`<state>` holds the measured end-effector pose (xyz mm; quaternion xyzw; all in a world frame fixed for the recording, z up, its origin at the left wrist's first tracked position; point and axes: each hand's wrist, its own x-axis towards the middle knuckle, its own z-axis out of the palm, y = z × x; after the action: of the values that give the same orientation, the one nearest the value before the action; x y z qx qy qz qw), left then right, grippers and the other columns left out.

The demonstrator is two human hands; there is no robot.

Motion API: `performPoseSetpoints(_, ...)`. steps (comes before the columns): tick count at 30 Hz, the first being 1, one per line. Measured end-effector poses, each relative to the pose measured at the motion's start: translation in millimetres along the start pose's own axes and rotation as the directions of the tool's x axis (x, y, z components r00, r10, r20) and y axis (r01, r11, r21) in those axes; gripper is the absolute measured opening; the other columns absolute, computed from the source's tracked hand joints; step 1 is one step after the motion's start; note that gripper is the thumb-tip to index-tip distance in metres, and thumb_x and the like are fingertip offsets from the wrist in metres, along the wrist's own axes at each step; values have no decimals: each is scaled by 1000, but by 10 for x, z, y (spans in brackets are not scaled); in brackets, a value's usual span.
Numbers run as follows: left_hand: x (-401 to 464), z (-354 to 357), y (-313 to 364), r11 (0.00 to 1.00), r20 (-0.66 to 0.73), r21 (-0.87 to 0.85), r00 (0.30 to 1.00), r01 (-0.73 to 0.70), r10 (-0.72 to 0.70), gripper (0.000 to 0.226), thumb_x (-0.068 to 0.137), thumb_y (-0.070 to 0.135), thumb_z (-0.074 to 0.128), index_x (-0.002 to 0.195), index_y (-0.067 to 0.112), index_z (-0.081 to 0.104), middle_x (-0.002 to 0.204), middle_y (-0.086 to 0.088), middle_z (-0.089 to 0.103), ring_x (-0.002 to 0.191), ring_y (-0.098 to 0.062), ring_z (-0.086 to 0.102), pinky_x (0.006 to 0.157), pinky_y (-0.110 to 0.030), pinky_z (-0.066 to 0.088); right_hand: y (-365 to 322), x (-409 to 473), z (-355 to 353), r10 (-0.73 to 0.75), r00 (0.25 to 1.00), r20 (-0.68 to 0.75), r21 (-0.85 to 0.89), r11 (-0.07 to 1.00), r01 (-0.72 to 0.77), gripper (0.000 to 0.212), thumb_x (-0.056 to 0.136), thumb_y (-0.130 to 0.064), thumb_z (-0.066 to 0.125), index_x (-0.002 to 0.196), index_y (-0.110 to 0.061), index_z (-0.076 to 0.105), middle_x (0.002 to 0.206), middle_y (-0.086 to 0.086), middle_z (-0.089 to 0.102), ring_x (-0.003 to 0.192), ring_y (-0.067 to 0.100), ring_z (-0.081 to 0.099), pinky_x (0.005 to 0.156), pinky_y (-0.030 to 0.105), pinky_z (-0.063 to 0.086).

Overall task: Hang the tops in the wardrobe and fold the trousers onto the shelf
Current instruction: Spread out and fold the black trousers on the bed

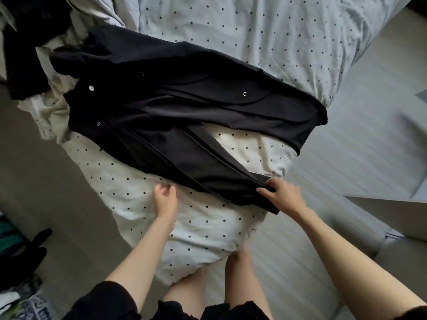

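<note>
A pair of black trousers (175, 116) with small metal snaps lies spread across the white, black-dotted duvet (208, 222) on the bed. The waist end is toward the upper left, and the two legs fan out toward the right and lower right. My right hand (280, 192) pinches the hem of the nearer leg at the duvet's lower right. My left hand (164, 197) hovers over the duvet just left of that leg, fingers loosely curled and holding nothing.
More dark clothes (25, 56) and a white garment (49, 116) are heaped at the bed's upper left. Grey floor (39, 181) runs along the left, with dark items (27, 255) at the lower left. A pale surface (392, 211) stands at the right.
</note>
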<state>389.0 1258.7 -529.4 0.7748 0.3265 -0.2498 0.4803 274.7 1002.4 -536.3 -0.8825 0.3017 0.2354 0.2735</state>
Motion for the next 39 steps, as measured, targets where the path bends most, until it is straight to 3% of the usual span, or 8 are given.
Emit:
performPoseSetpoints(4, 163, 64, 155, 839, 121, -510, 981, 191, -149, 34, 96, 1, 46, 129, 6, 43, 126, -14, 52, 94, -18, 57, 85, -32, 49, 87, -20, -317, 3, 992, 128, -85, 996, 8, 49, 76, -65, 61, 65, -18, 52, 56, -7, 50, 63, 12, 51, 70, 35, 28)
performPoseSetpoints(7, 288, 115, 237, 727, 180, -653, 976, 215, -127, 53, 93, -1, 50, 142, 9, 31, 140, -15, 46, 114, -26, 54, 101, -38, 42, 129, 21, -425, 4, 974, 225, -114, 993, 23, 35, 81, -49, 65, 65, -23, 48, 62, -6, 53, 67, 15, 51, 72, 34, 29)
performPoseSetpoints(16, 158, 294, 330, 599, 267, -762, 962, 248, -59, 51, 89, 19, 63, 137, 13, 46, 132, -9, 57, 119, -28, 55, 94, -36, 49, 311, 198, -501, -147, 987, 65, 44, 989, 145, 39, 91, -36, 59, 61, -20, 39, 56, -3, 44, 57, 20, 44, 54, 32, 30)
performPoseSetpoints(23, -60, 404, 392, 778, 147, -623, 989, 81, 15, 14, 93, 31, 58, 104, 24, 55, 106, 0, 56, 76, -15, 52, 71, -28, 40, 427, 462, -917, -115, 993, -7, -75, 991, 115, 52, 87, -50, 58, 54, -16, 39, 49, -1, 42, 55, 23, 47, 56, 33, 31)
performPoseSetpoints(27, -62, 528, 401, 868, 192, -493, 980, 60, 41, 13, 98, 21, 48, 103, 27, 59, 138, 2, 46, 128, -15, 41, 108, -41, 32, 245, 855, -1169, -72, 959, -274, -131, 991, 37, 25, 95, -34, 50, 114, -21, 59, 107, 7, 67, 111, 31, 55, 96, 44, 29)
performPoseSetpoints(32, 26, 731, 406, 843, 157, -520, 986, 136, -62, 45, 99, 10, 44, 141, 8, 30, 140, -9, 39, 131, -21, 38, 109, -45, 32, 100, 857, -734, -21, 993, -120, -127, 992, 6, 49, 94, -29, 50, 140, -19, 37, 140, 9, 45, 130, 30, 37, 107, 53, 24)
performPoseSetpoints(37, 199, 813, 501, 616, 125, -770, 986, 166, -110, 60, 97, 7, 48, 147, 16, 16, 142, -12, 42, 125, -28, 49, 105, -44, 39, 148, 605, -97, 203, 951, -234, 241, 959, -146, 38, 93, -30, 53, 126, -11, 46, 130, 8, 47, 117, 29, 47, 99, 46, 35)
performPoseSetpoints(39, 233, 828, 530, 605, 76, -789, 994, 110, -82, 61, 92, 5, 56, 143, 16, 26, 135, -9, 50, 112, -25, 56, 92, -37, 48, 142, 607, -15, 492, 867, -77, 623, 703, -343, 40, 93, -31, 54, 122, -5, 45, 127, 12, 48, 112, 30, 51, 96, 44, 42)
